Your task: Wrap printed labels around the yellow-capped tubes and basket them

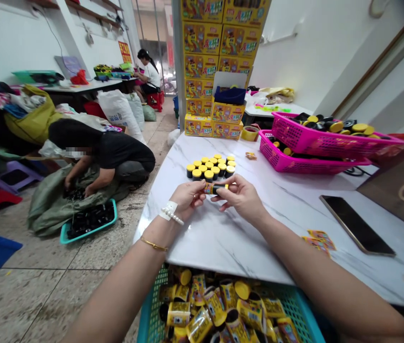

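item, in hand: one small black canister point(219, 188), seen from where i stand, lying on its side between the fingertips of both hands, just above the white tabletop point(230, 243). long axis: roughly level, running crosswise from the left fingers to the right. a patch of printed label shows by the left fingertips, black in the middle, a yellow end toward the right fingers.

left hand point(186, 195): thumb and fingers clamped on the canister's left end. right hand point(246, 197): thumb and fingers closed on its right part.

just beyond the fingers: a cluster of canisters point(208, 175), upright, mostly yellow-capped.

well to the right of the fingers: loose printed stickers point(319, 241) and a dark phone point(358, 225), flat on the table.

beyond the fingers, rightward: stacked pink baskets point(344, 148).

nearer the wearer than the fingers, below the table edge: a teal basket point(305, 309) of labelled containers point(215, 306), pointing every way.
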`<state>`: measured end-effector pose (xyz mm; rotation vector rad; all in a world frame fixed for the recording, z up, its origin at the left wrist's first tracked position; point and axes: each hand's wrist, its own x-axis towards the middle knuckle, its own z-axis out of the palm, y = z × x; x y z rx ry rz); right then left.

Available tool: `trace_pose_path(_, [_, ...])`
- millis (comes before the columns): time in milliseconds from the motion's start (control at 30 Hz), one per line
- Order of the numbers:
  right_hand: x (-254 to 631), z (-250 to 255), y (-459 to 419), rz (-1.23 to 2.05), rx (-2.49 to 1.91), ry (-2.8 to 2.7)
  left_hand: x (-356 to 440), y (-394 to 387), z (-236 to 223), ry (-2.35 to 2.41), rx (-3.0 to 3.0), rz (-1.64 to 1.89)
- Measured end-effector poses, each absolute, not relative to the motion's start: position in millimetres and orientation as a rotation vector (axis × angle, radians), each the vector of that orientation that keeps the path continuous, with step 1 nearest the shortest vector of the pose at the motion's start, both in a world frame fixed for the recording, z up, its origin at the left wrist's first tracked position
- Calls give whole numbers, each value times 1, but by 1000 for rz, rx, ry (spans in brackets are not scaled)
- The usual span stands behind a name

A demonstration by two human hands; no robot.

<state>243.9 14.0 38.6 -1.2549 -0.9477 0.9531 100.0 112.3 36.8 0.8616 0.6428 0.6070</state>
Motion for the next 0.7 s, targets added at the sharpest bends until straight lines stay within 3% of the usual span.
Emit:
trace_pose_path(367, [257,34,13,717,-1157,-1046,100,115,33,710,852,833])
trace_pose_path(567, [259,32,12,662,-1194,-1226,95,112,38,513,1016,539])
trace_pose_path(700, [261,30,12,596,-1196,-1305,94,114,36,546,1061,581])
